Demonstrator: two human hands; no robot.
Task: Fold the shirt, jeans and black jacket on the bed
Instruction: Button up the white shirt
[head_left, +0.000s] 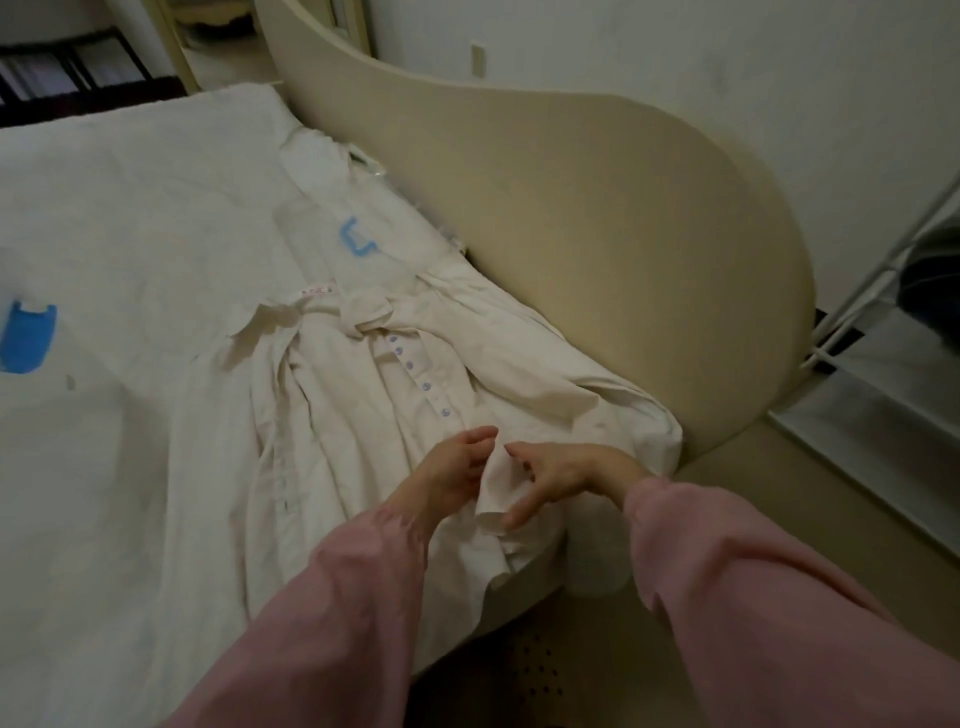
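A cream button-up shirt (363, 395) lies spread on the white bed (130, 234), collar toward the far side, a row of pale purple buttons running down its front. Near the bed's front edge my left hand (452, 473) and my right hand (550, 473) meet at the shirt's lower front. Each pinches the fabric edge of the placket between thumb and fingers. Both arms wear pink sleeves. No jeans or black jacket are in view.
A curved beige headboard panel (597, 218) stands along the bed's right side. Blue patches (26, 338) mark the bed cover. A white rack (883, 322) stands at the right, dark shelves (67, 67) at the far left, and beige floor (779, 493) below.
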